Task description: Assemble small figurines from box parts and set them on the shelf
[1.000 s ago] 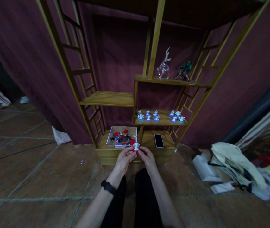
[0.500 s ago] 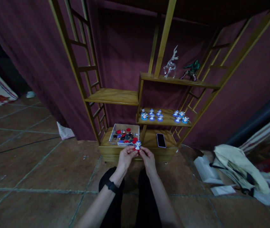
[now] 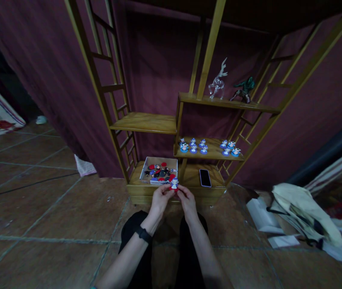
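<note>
Between my fingertips is a small blue-and-white figurine [image 3: 175, 183] on a red base, held upright. My left hand [image 3: 160, 198], below a dark wristband, pinches its left side. My right hand [image 3: 187, 199] pinches the base from the right; both hands are closed on it. Just beyond them, a shallow cardboard box [image 3: 143, 170] on the bottom shelf holds dark figurine pieces and red, blue and dark discs. Above to the right, several similar figurines [image 3: 193, 148] stand in groups on a wooden shelf [image 3: 211, 149].
A phone [image 3: 205, 178] lies on the bottom shelf, right of the box. On the upper shelf stand a clear deer figure [image 3: 218, 82] and a dark green crouching figure [image 3: 244, 89]. White boxes [image 3: 262, 215] and a cream bag [image 3: 300, 208] lie on the tiled floor at right.
The view has shifted very slightly, and my knees have spread a little apart. Both hands stay on the figurine, which keeps almost the same position.
</note>
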### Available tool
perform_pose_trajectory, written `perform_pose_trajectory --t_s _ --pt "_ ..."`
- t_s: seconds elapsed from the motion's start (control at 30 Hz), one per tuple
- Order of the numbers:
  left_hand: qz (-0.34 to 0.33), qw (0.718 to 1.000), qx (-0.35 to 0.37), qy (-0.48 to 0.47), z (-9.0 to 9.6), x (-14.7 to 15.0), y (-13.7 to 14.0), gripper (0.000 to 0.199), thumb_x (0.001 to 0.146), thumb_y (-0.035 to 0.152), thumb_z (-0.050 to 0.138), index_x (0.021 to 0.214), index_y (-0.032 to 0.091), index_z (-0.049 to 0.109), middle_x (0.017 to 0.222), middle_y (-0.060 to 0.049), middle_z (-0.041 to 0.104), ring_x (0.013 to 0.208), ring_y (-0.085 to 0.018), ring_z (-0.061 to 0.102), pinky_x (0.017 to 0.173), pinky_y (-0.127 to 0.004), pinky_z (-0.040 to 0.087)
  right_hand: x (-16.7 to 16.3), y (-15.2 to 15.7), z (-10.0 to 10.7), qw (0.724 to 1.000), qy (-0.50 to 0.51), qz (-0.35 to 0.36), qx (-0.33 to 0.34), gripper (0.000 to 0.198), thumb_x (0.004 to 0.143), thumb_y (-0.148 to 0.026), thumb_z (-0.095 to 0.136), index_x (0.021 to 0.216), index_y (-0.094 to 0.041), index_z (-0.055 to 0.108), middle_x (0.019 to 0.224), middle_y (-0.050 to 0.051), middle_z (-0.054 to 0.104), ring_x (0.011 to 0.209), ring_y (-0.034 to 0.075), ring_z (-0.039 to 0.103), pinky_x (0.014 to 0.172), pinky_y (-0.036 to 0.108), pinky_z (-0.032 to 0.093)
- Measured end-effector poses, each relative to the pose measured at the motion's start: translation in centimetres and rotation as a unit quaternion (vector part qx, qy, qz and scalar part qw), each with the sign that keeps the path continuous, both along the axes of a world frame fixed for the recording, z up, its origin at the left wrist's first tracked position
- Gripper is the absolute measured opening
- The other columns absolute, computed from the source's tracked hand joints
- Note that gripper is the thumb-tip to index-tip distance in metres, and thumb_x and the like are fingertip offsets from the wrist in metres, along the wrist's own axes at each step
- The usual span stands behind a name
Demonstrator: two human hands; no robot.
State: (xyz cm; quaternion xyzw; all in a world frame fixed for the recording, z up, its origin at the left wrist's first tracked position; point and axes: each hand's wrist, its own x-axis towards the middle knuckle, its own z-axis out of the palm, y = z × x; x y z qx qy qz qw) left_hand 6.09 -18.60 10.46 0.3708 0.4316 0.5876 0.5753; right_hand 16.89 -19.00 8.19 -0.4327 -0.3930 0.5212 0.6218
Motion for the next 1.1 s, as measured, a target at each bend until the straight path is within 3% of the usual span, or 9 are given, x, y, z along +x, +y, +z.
perform_pose_trajectory --t_s 0.3,0.7,1.1 --pt "0.034 0.997 0.033 0.066 -0.5 -0.2 -0.1 0.027 0.055 0.018 0.073 0.081 0.013 0.065 0.074 -0.002 0.068 0.062 -0.012 0.058 0.067 -0.025 0.047 0.0 0.5 -1.7 0.997 -0.067 -0.037 -0.003 0.027 0.068 -0.033 0.059 0.091 -0.021 0.067 0.094 0.004 0.068 0.088 0.021 0.06 0.085 0.038 0.045" --pt "0.03 0.998 0.047 0.04 -0.4 -0.4 0.0 0.028 0.055 0.02 0.074 0.08 0.013 0.062 0.075 -0.005 0.068 0.065 -0.014 0.061 0.066 -0.027 0.048 -0.3 -0.1 -0.1 0.999 -0.038 -0.013 0.001 0.028 0.067 -0.032 0.059 0.093 -0.022 0.067 0.096 0.004 0.067 0.087 0.021 0.06 0.079 0.036 0.048" --pt "0.036 0.997 0.055 0.051 -0.5 -0.1 -0.4 0.027 0.057 0.017 0.072 0.081 0.015 0.059 0.07 -0.002 0.066 0.059 -0.013 0.06 0.061 -0.026 0.048 -0.7 -0.2 0.0 0.999 -0.023 -0.021 0.005 0.022 0.068 -0.03 0.057 0.087 -0.022 0.064 0.089 0.002 0.066 0.08 0.018 0.059 0.072 0.031 0.049"
